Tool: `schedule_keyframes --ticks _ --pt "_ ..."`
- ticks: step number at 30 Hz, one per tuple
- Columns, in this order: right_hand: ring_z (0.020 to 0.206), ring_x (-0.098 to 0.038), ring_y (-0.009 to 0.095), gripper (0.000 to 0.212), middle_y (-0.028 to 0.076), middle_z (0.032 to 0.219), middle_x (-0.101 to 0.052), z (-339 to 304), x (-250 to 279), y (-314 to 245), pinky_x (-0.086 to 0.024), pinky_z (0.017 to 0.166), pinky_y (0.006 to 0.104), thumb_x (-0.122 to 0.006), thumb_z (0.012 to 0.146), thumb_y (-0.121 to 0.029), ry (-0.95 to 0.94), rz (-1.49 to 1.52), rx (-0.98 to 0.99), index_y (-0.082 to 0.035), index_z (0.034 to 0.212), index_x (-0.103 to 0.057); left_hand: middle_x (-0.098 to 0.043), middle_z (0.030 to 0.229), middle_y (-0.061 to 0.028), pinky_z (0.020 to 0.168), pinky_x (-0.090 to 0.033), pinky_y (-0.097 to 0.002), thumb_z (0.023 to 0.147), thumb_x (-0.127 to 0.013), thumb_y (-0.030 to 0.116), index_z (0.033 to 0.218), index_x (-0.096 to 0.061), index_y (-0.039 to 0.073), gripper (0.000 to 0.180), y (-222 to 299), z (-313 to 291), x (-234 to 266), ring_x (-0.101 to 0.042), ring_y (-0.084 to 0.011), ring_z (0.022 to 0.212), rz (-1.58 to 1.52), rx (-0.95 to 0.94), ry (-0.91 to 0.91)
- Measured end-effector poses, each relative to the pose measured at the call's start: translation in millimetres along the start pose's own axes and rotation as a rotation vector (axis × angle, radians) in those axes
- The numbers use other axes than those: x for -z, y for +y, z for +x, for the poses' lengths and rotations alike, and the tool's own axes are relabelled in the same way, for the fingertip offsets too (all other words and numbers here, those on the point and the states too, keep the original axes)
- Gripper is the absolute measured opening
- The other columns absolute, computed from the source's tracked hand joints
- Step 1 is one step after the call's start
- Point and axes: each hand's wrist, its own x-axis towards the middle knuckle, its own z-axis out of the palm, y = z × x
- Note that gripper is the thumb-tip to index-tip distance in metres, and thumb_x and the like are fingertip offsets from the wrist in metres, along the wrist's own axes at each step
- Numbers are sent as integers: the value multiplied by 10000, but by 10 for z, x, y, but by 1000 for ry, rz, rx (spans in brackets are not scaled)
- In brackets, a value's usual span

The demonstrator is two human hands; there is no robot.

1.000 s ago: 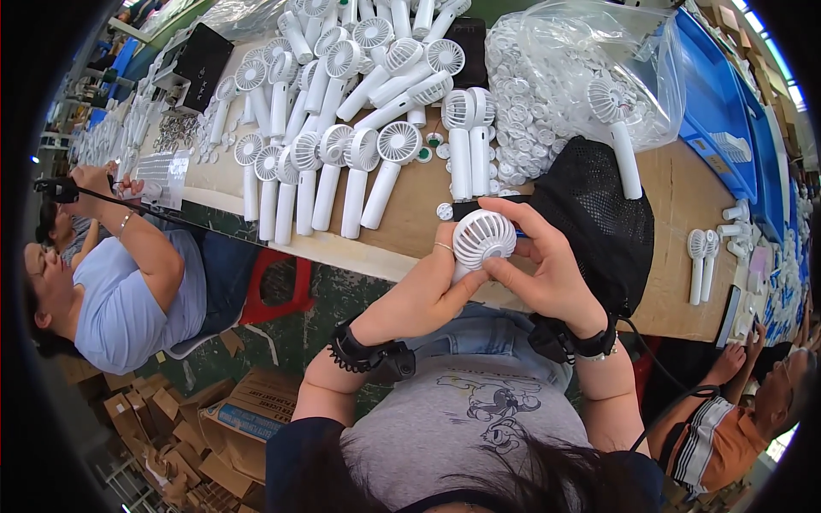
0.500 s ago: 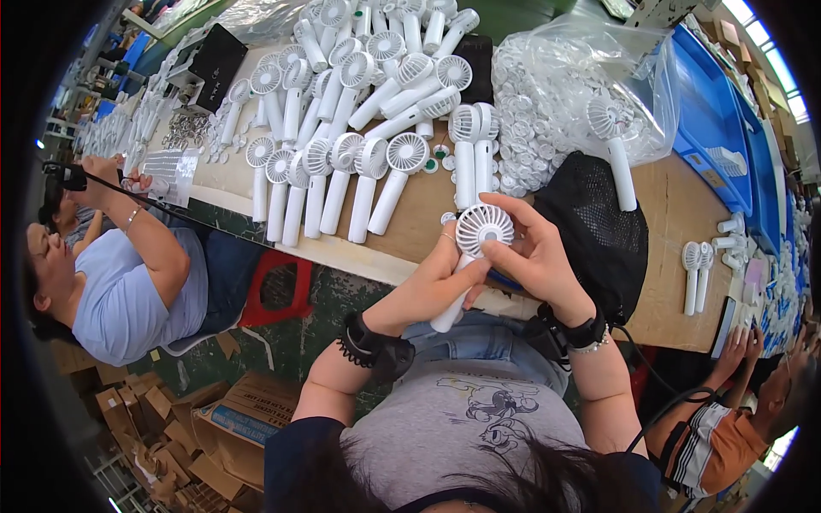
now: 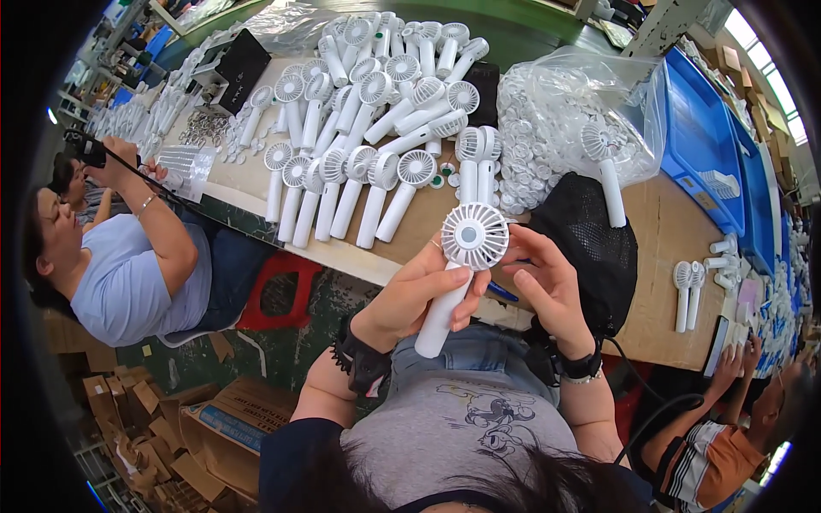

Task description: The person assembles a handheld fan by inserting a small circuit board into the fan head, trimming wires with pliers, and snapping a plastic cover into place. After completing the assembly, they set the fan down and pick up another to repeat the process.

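My left hand is closed round the handle of a white handheld fan, thumb across its top below the round grille. The fan tilts with its head away from me, and a grey disc shows at the grille's middle. Beside the fan's right rim, my right hand has its fingers apart and holds nothing; whether a fingertip touches the rim I cannot tell. Just beyond the held fan, a pair of white fans lies side by side on the table. Left of them is a row of similar fans.
A large pile of fans covers the table's back. Right of it are a clear bag of small white round parts, a black mesh bag and blue trays. Co-workers sit at left and right; a red stool stands left.
My right hand has come off the fan's grille and opened to the right. The fan's head now stands more upright in view, with a grey disc showing at its centre. My view has shifted slightly.
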Motion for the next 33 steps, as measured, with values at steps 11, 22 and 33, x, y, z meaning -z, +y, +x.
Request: schedule_keyframes --ticks 11,22,33 --pt "1005 -526 143 507 116 1170 -526 -444 -31 -104 -423 895 290 -571 838 -100 9 -24 46 20 1303 -408 -500 943 -96 556 -469 -260 905 -454 56 1319 -198 112 490 -210 -224 -265 -518 -114 640 313 -167 23" --pt "1098 -506 157 532 98 1199 -510 -785 -286 -262 -431 904 301 -590 816 -47 22 -30 287 -16 1315 -407 -477 994 -77 596 -455 -238 886 -449 3 1370 -122 112 595 -606 -512 -564 -493 -93 677 683 -262 16" --pt "1094 -503 129 574 84 1209 -513 -1034 -527 -142 -408 925 279 -608 820 -53 6 2 214 10 1334 -359 -451 1046 -61 570 -435 -205 903 -464 30 1413 -37 134 673 -903 -757 -520 -456 -52 658 795 -263 1"
